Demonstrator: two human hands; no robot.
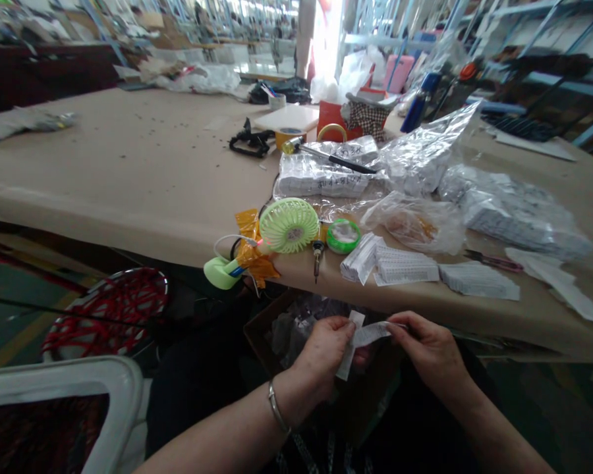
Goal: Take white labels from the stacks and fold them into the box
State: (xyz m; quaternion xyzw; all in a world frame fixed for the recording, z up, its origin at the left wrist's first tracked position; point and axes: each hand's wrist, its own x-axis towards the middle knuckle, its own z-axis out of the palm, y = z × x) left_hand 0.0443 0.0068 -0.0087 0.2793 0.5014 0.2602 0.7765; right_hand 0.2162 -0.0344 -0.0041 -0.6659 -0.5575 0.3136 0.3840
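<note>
My left hand [325,349], with a metal bangle at its wrist, pinches a narrow white label strip [346,361]. A second white label [372,334] stretches across to my right hand [422,345], whose thumb and fingertips close on its far end. Both hands are over an open cardboard box [267,345] with clear plastic bags in it, below the table's front edge. On the table just above lie stacks of printed white labels [406,265], one fanned out. Whether the two strips are joined is hidden by my left fingers.
A green fan [289,225] is taped to the table edge. Beside it are a screwdriver-like tool [317,259] and a round green container [343,236]. Plastic-wrapped label bundles [518,210], tweezers [494,261] and a hammer [326,157] lie behind. At left stands a white chair [128,388].
</note>
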